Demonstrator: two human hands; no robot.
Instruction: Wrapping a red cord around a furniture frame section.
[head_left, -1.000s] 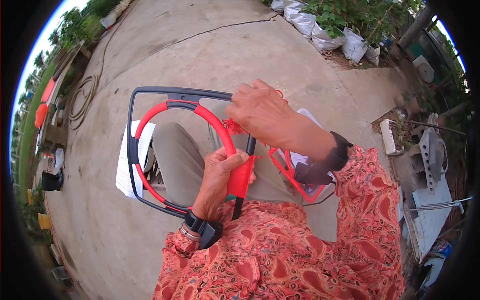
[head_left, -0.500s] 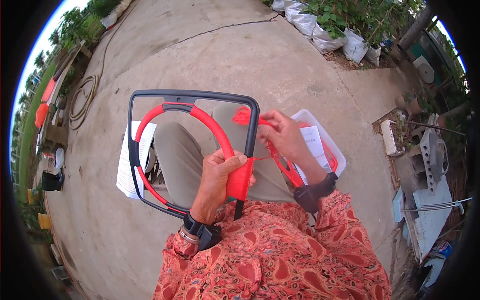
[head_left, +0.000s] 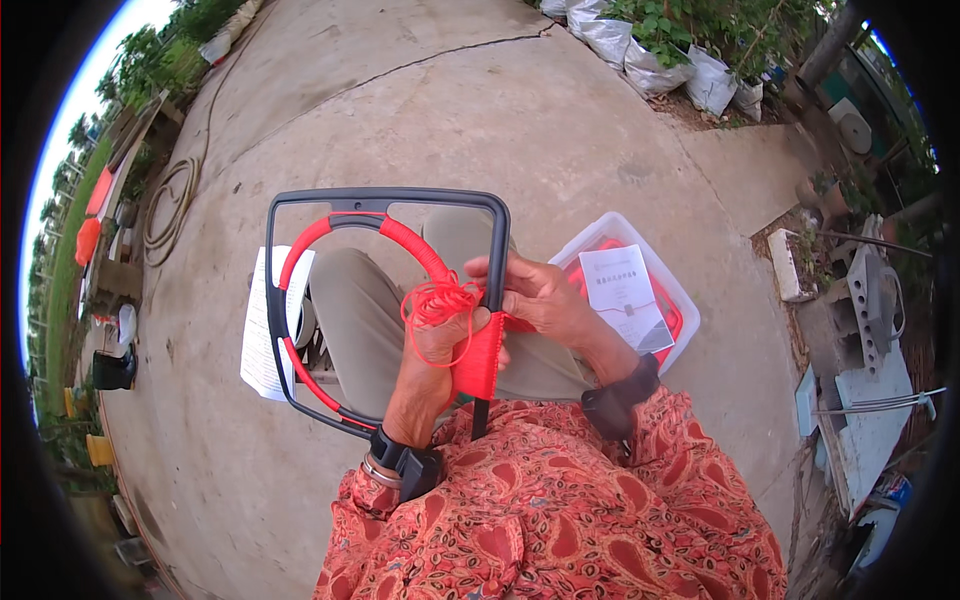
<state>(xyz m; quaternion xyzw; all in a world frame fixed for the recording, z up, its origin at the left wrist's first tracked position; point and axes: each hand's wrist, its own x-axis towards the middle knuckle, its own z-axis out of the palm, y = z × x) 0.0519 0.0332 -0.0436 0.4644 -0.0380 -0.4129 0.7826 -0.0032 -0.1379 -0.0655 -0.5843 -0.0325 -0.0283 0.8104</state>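
Observation:
A black rectangular frame [head_left: 372,194] with a curved inner ring [head_left: 412,245] partly wrapped in red stands tilted over my lap. Closed around its lower right side, my left hand [head_left: 425,350] grips the section tightly wound with red cord [head_left: 480,360]. A loose bundle of thin red cord [head_left: 440,303] lies over that hand's thumb, one loop hanging down. My right hand [head_left: 545,300] is at the frame's right bar just above the winding, fingers bent and fingertips beside the bundle. Red cord shows under its palm; the bar partly hides its grip.
To my right, a translucent plastic tub [head_left: 680,300] holds red items and a printed booklet [head_left: 627,290]. A printed sheet [head_left: 265,340] lies left of my knees. Farther off are a coiled hose [head_left: 172,215], white sacks [head_left: 655,72] and a perforated block [head_left: 865,300] on the concrete.
The red bundle has passed from right of the frame's bar to its left, onto my left hand. My right hand has moved left and down to the bar. The left hand keeps its grip.

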